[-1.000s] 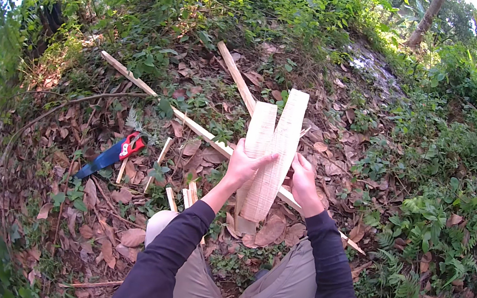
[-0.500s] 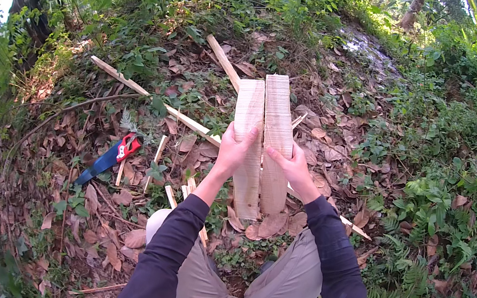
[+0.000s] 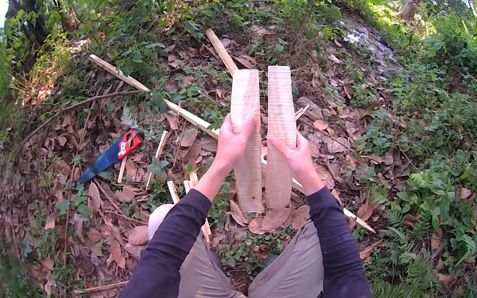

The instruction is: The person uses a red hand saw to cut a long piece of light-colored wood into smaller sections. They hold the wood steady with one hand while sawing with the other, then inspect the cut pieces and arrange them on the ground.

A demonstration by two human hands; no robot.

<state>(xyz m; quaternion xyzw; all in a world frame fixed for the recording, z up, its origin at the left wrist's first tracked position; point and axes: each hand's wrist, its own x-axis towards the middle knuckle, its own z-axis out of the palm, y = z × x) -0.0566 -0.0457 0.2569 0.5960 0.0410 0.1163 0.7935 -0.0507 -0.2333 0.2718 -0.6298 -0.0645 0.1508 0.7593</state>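
Two pale wooden boards are held up side by side over the leafy ground, with a narrow gap between them. My left hand (image 3: 233,142) is closed around the left board (image 3: 247,172), its thumb lying on the face and the fingers hidden behind. Gripped the same way, the right board (image 3: 281,107) sits in my right hand (image 3: 296,159), thumb across its face. Both boards stand lengthwise away from me. The left one tilts a little, its top leaning left.
A handsaw (image 3: 112,155) with a red handle and blue blade lies on the left among dry leaves. Long wooden strips (image 3: 184,117) cross the ground behind the boards, and short offcuts (image 3: 159,152) lie near my left knee. Ferns (image 3: 413,280) grow on the right.
The boards have moved apart, opening a gap at their upper ends. Both have risen slightly, and my left hand has shifted a little left with its board.
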